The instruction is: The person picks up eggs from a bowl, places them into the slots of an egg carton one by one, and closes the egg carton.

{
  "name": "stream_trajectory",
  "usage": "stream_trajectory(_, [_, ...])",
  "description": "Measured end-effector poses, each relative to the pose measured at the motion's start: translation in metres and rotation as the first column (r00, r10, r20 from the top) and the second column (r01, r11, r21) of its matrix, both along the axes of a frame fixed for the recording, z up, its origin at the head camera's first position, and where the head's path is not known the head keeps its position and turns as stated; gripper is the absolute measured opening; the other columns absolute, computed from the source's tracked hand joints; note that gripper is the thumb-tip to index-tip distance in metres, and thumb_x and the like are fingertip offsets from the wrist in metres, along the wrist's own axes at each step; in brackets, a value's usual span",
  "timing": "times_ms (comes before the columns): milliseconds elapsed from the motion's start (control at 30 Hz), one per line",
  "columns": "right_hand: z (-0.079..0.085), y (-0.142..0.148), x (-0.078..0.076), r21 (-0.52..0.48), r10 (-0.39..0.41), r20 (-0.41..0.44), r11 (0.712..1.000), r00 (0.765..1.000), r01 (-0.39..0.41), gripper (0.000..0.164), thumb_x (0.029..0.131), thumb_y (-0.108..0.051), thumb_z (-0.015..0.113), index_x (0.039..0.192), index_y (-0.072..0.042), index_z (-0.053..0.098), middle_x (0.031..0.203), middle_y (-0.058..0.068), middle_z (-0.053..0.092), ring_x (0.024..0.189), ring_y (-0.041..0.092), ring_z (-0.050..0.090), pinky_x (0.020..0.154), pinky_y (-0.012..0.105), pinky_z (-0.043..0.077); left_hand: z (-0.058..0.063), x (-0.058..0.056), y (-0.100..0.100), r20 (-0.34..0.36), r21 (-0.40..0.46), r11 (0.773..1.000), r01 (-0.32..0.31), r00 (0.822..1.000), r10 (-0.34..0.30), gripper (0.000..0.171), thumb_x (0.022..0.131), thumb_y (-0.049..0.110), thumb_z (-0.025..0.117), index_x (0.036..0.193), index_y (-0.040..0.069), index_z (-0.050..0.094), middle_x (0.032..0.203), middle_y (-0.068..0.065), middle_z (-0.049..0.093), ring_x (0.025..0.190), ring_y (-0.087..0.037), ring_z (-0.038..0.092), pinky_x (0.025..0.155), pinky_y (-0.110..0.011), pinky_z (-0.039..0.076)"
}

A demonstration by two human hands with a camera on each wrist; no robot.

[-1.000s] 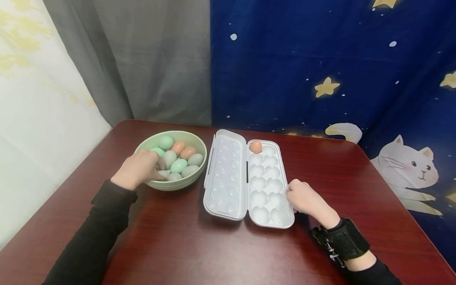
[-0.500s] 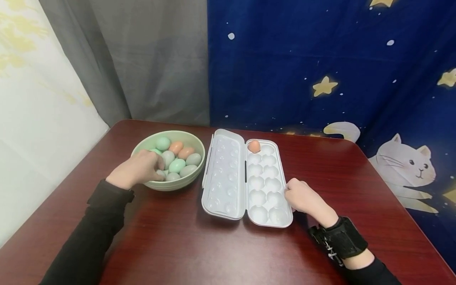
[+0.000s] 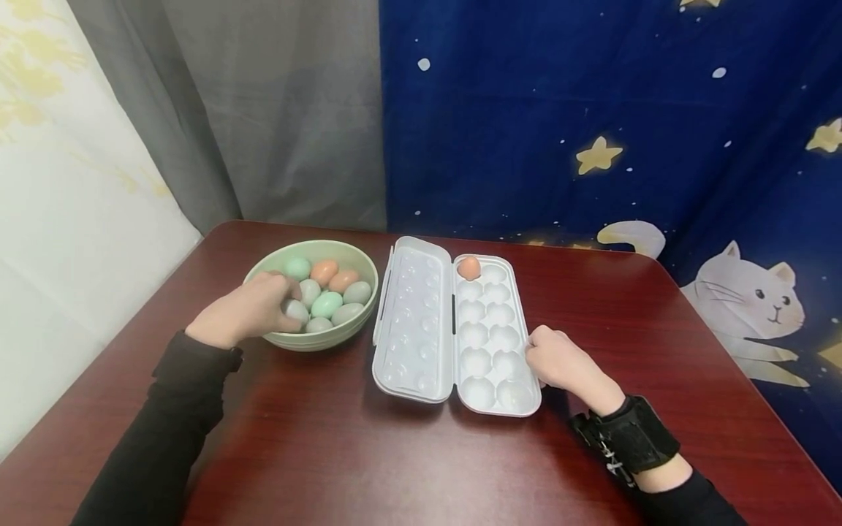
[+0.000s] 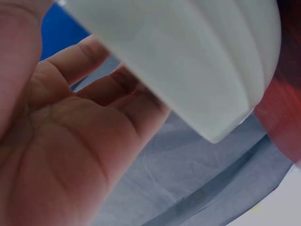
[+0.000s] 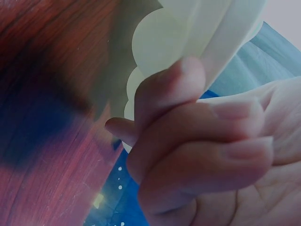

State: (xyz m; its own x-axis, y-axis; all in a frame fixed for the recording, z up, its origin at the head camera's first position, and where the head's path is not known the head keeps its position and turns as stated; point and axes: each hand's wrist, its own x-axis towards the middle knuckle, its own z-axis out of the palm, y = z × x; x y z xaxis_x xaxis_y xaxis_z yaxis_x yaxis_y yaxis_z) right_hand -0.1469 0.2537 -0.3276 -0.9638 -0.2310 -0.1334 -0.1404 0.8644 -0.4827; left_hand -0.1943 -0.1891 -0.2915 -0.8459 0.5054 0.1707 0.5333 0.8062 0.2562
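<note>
In the head view, my left hand (image 3: 245,310) reaches over the near left rim of a pale green bowl (image 3: 329,341) and pinches a grey egg (image 3: 295,310) between thumb and fingers. Green, brown and grey eggs lie in the bowl around it. The left wrist view shows my palm beside the bowl's wall (image 4: 174,61), which hides the egg. To the right lies a white egg carton (image 3: 454,394), lid folded open to the left, with one brown egg (image 3: 469,268) in its far left cup. My right hand (image 3: 562,359) grips the carton's right edge, fingers curled against its underside (image 5: 157,44).
Everything stands on a dark red wooden table (image 3: 316,453). A grey curtain (image 3: 302,109) and a blue star-patterned curtain (image 3: 500,109) hang behind it. A black strap (image 3: 638,435) circles my right wrist.
My left fingers have lifted slightly and drawn back a little with the grey egg, which shows more now. The right hand stays at the carton. The view has shifted slightly.
</note>
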Motion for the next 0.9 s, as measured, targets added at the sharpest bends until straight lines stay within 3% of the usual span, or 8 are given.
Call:
stream_trajectory(167, [0.0011,-0.0007,0.0005,0.004,-0.001,0.006,1.000,1.000,0.000,0.031,0.087,-0.001,0.037,0.059,-0.007,0.052,0.052,0.004,0.050,0.047,0.017,0.055,0.049,0.030,0.046,0.0046,0.0034,0.0010,-0.053,0.015,1.000,-0.001,0.999,0.002,0.021,0.063,0.010,0.076,0.081,0.002,0.069,0.075,-0.003,0.063,0.073,-0.022,0.056,0.068,-0.037,0.047])
stream_trajectory(367, [0.0011,-0.0008,0.0006,-0.003,0.000,0.001,1.000,1.000,0.000,0.032,0.086,-0.001,0.037,0.059,-0.007,0.051,0.051,0.004,0.050,0.047,0.017,0.055,0.049,0.031,0.046,0.0088,0.0064,-0.0001,-0.037,0.032,0.999,-0.006,0.999,0.007,0.014,0.066,0.006,0.070,0.079,0.007,0.066,0.075,0.000,0.055,0.073,-0.019,0.048,0.065,-0.034,0.040])
stream_trajectory(567, [0.0006,-0.0007,0.0003,0.005,0.002,-0.002,1.000,1.000,-0.002,0.031,0.086,-0.001,0.037,0.059,-0.008,0.051,0.053,0.004,0.050,0.048,0.016,0.055,0.049,0.031,0.046,0.0081,0.0061,-0.0025,-0.091,0.053,0.999,0.001,0.996,0.004,0.026,0.066,0.005,0.074,0.091,0.000,0.070,0.087,-0.008,0.062,0.082,-0.024,0.057,0.072,-0.038,0.046])
stream_trajectory(900, [0.0009,-0.0010,0.0006,0.008,-0.006,0.008,1.000,1.000,0.006,0.031,0.088,-0.002,0.036,0.060,-0.008,0.051,0.053,0.004,0.051,0.048,0.017,0.057,0.049,0.031,0.046,0.0075,0.0060,-0.0018,-0.138,0.079,0.997,0.027,0.990,-0.016,0.025,0.066,0.002,0.075,0.091,-0.001,0.070,0.088,-0.008,0.061,0.081,-0.023,0.058,0.072,-0.037,0.047])
